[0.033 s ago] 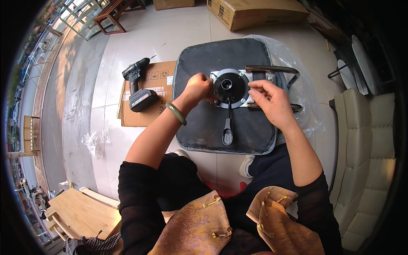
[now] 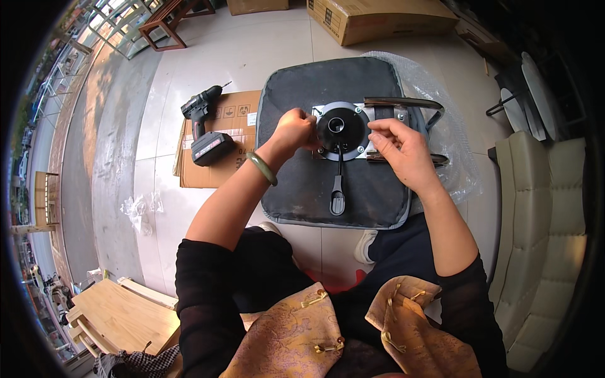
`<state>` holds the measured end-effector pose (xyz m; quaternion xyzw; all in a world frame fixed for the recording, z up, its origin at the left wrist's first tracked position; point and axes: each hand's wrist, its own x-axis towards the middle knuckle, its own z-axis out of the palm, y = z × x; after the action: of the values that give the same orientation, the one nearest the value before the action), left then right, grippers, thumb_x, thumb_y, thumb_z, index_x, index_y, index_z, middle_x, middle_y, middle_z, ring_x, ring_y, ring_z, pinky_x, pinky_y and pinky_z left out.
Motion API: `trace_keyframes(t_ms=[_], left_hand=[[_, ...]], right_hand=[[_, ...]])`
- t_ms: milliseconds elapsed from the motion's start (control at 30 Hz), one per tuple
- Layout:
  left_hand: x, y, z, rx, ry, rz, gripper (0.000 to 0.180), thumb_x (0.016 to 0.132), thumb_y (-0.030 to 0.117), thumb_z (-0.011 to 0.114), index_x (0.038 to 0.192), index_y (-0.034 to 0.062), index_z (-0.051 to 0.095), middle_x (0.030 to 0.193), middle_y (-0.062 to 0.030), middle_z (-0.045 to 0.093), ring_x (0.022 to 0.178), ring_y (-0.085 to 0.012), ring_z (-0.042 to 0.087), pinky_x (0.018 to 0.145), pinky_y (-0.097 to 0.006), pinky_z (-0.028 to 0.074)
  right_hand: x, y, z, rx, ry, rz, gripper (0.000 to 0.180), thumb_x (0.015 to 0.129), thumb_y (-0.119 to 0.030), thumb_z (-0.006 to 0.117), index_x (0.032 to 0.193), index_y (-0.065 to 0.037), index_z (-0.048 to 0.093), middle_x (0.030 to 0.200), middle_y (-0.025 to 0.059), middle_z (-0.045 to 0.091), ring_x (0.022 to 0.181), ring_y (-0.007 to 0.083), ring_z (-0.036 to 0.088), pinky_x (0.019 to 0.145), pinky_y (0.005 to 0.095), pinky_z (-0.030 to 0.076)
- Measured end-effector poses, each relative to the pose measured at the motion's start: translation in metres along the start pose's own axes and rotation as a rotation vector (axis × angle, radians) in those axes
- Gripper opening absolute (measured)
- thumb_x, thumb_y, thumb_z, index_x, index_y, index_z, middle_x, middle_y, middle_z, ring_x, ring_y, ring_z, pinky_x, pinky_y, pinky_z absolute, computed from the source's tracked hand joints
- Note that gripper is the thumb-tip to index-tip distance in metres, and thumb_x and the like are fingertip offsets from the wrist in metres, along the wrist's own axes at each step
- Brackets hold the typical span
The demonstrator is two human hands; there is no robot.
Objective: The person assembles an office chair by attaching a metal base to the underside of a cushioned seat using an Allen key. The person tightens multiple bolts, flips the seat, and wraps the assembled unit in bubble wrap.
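An upturned dark seat cushion (image 2: pixel 293 200) lies on the floor in front of me. Fixed to its underside is a metal plate with a round black swivel mount (image 2: pixel 356 132), bolted at the corners. From the mount a black lever (image 2: pixel 338 194) reaches toward me. My left hand (image 2: pixel 295 130), a green bangle on its wrist, is closed at the plate's left edge; its fingertips are hidden. My right hand (image 2: pixel 402 150) is at the mount's right side, thumb and forefinger bent close together. Whatever they pinch is too small to make out.
Left of the cushion, a cordless drill (image 2: pixel 203 123) rests on flattened cardboard (image 2: pixel 242 112). Bubble wrap (image 2: pixel 459 148) spreads under the cushion's right side, near curved metal armrests (image 2: pixel 409 101). Cardboard boxes (image 2: pixel 384 24) stand behind. A cream padded sofa (image 2: pixel 535 233) is at right, a wooden stool (image 2: pixel 126 312) lower left.
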<state>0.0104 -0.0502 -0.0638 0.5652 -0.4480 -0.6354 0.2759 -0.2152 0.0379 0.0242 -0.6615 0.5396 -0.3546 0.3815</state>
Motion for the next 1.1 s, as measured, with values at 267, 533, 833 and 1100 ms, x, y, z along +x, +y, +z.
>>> trace_keyframes(t_ms=[267,533,833,1100], left_hand=[[-0.005,0.006,0.013,-0.163,-0.027,-0.102,0.029,0.1,0.022,0.051,0.113,-0.0039,0.049,0.081,-0.0127,0.065,0.067,-0.0232,0.068,0.062,-0.035,0.06],[-0.005,-0.001,0.019,-0.139,-0.022,-0.115,0.026,0.102,0.024,0.046,0.112,0.0003,0.049,0.08,-0.0113,0.065,0.065,-0.0228,0.067,0.057,-0.034,0.058],[-0.003,-0.001,0.018,0.047,-0.015,-0.036,0.026,0.102,0.026,0.043,0.109,0.0024,0.052,0.075,-0.0094,0.063,0.057,-0.0207,0.062,0.052,-0.032,0.054],[-0.004,-0.001,0.024,-0.117,-0.008,-0.126,0.026,0.103,0.027,0.04,0.099,0.0045,0.052,0.069,-0.0072,0.059,0.052,-0.0182,0.056,0.047,-0.032,0.047]], right_hand=[[0.001,0.0,0.002,0.007,-0.007,0.008,0.022,0.093,-0.013,0.064,0.111,0.0,0.065,0.09,0.0035,0.066,0.08,0.0086,0.06,0.074,0.0233,0.049],[0.001,0.004,0.003,0.0,0.004,-0.022,0.022,0.092,-0.011,0.064,0.111,0.0,0.064,0.091,0.0091,0.07,0.079,0.0121,0.064,0.073,0.0261,0.052],[0.0,0.0,0.001,-0.011,0.004,-0.018,0.021,0.093,-0.011,0.063,0.111,0.0,0.064,0.09,0.009,0.07,0.079,0.0132,0.065,0.073,0.0269,0.053],[0.002,0.0,0.014,0.013,0.015,-0.005,0.019,0.093,-0.011,0.064,0.108,0.0,0.065,0.088,0.0083,0.069,0.077,0.0124,0.064,0.07,0.0272,0.053]])
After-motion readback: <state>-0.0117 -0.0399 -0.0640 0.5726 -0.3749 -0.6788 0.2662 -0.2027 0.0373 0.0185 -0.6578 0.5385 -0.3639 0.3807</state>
